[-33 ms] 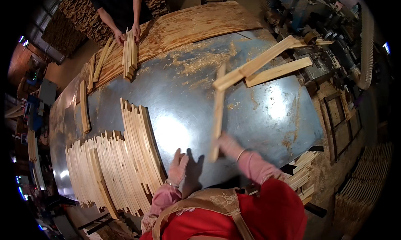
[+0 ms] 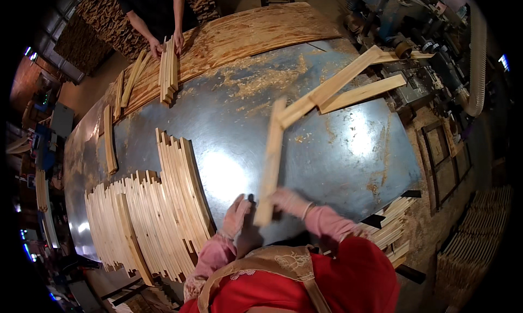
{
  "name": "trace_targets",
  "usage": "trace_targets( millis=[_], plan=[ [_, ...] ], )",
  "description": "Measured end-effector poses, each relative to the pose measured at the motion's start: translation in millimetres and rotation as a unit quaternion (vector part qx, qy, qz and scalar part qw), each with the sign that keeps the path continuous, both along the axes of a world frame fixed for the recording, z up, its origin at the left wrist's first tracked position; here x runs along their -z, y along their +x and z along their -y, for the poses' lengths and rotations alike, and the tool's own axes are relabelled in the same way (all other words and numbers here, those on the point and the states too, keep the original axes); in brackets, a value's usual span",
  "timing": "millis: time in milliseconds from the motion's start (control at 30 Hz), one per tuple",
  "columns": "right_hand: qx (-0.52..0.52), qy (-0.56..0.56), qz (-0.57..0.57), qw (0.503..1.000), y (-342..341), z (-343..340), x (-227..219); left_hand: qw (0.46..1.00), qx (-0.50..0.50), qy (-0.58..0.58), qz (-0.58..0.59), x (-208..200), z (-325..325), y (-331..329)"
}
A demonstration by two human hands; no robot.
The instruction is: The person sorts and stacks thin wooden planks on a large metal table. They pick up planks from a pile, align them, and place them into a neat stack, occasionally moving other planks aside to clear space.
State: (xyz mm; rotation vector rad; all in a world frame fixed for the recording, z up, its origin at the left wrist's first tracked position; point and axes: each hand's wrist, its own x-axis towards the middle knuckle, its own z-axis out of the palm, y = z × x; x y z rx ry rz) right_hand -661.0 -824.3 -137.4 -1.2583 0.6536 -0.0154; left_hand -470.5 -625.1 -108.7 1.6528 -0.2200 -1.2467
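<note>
The right hand [image 2: 290,202] has its grip clenched around the lower end of a long wooden slat [image 2: 269,163], which rises toward twelve o'clock from the hand over the metal tabletop [image 2: 229,122]. The left hand [image 2: 237,215] lies at nine o'clock of that grip, fingers loose and grasping nothing, just beside the slat's lower end. Farther toward nine o'clock lies a fanned stack of slats [image 2: 150,215]. At two o'clock, two longer boards [image 2: 348,86] rest against a machine [image 2: 419,35].

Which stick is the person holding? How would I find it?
Start at the big grey metal table. At its near edge, the right hand grips a pale wooden slat. Unlike the slats stacked flat on the left, it is lifted, pointing away across the table.
</note>
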Motion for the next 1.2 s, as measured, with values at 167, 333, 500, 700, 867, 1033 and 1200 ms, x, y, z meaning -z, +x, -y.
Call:
trace_targets(
  millis=[167,333,500,700,867,1033,1200],
  plan=[
    [0.028,-0.015,-0.097,0.995,3.4,8.4,17.2,0.982,0.084,0.095,0.139,-37.6,25.2,-5.2],
    [0.362,-0.305,-0.129,0.871,4.8,174.8,-3.0,0.764,0.153,0.379,0.499,-65.5,-35.8,-7.3],
    [0.401,-0.291,-0.316,0.809,99.0,287.3,-25.6,0.690,0.119,0.406,0.588,-18.2,-115.0,0.9],
    [0.334,-0.283,-0.194,0.878,121.1,232.2,27.9,0.723,0.109,0.450,0.513,-33.6,-84.8,6.2],
    [0.089,-0.285,-0.170,0.939,114.6,26.9,-44.5,0.742,0.098,0.452,0.485,-53.1,-73.9,-3.7],
    [-0.311,-0.382,-0.020,0.870,141.9,-51.8,-41.9,0.751,0.129,0.461,0.455,-42.1,-88.0,0.2],
    [0.003,-0.615,-0.217,0.758,156.3,139.9,-51.3,0.732,0.108,0.437,0.511,-42.4,-94.9,-12.4]
  ],
)
